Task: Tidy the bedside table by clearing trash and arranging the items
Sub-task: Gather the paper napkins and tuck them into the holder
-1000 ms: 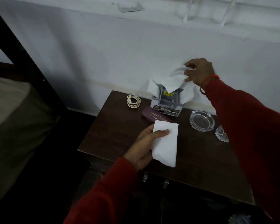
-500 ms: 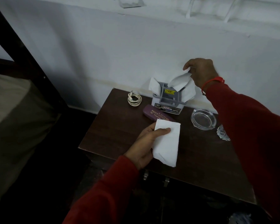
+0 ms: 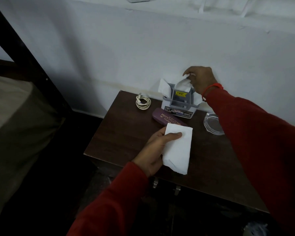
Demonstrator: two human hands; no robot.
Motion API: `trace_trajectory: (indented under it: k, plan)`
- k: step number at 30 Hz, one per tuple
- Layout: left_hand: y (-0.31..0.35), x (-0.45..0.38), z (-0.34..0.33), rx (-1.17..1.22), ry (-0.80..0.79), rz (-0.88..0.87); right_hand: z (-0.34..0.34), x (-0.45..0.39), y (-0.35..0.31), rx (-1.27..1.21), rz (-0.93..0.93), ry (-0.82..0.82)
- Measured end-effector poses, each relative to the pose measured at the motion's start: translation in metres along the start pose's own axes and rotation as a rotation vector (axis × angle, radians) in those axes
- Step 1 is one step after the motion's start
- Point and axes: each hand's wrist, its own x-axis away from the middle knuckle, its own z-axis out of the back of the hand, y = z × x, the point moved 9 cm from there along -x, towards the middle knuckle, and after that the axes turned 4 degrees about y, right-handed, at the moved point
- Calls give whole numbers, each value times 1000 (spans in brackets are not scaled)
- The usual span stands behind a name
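Fingers (image 3: 174, 134) pinch folded tissue (image 3: 177, 149), long axis toward wall.

Red long sleeves (image 3: 255, 133), red wrist thread (image 3: 213, 86).

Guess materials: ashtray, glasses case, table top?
Ashtray: clear glass, going by see-through body and bright rim, though plastic is possible.
Glasses case: maroon, matte, likely leatherette, with gold stamped lettering.
Table top: dark brown wood or veneer, faint grain, dull sheen.
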Motion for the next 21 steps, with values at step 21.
trace_trajectory:
  k: [21]
  plan:
    - [-3,-4,3,-32,16,5,-13,21,5,26,-119,-150]
